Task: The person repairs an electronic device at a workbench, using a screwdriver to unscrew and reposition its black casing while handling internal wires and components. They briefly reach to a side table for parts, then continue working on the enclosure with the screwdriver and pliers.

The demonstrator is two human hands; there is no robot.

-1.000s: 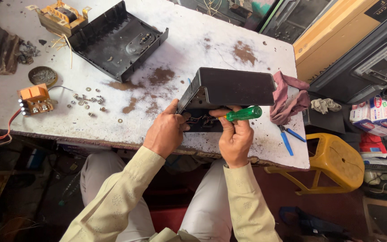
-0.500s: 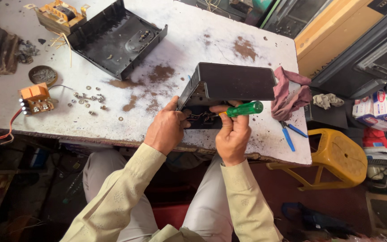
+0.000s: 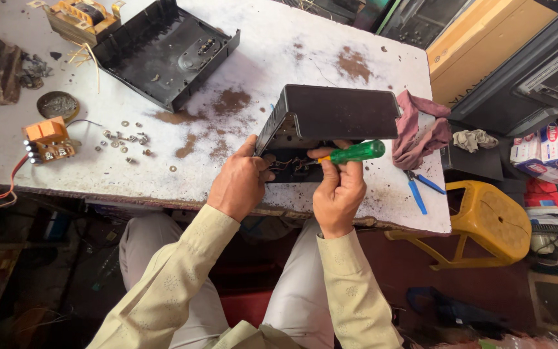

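Observation:
A black box-shaped device case (image 3: 334,116) stands on its edge near the front of a stained white table (image 3: 279,58), its open underside facing me. My left hand (image 3: 239,184) grips the case's lower left corner. My right hand (image 3: 338,190) holds a screwdriver with a green handle (image 3: 356,152) and a yellow collar, its tip pointing left into the case's underside.
A black case lid (image 3: 163,55) lies open at the back left, with a transformer (image 3: 82,16) behind it. Several loose screws and washers (image 3: 124,139), an orange part (image 3: 48,139), a maroon rag (image 3: 418,129), blue-handled pliers (image 3: 418,190). A yellow stool (image 3: 485,220) stands to the right.
The case and both hands look nearly the same; the view has shifted slightly and the screwdriver stays at the case's underside.

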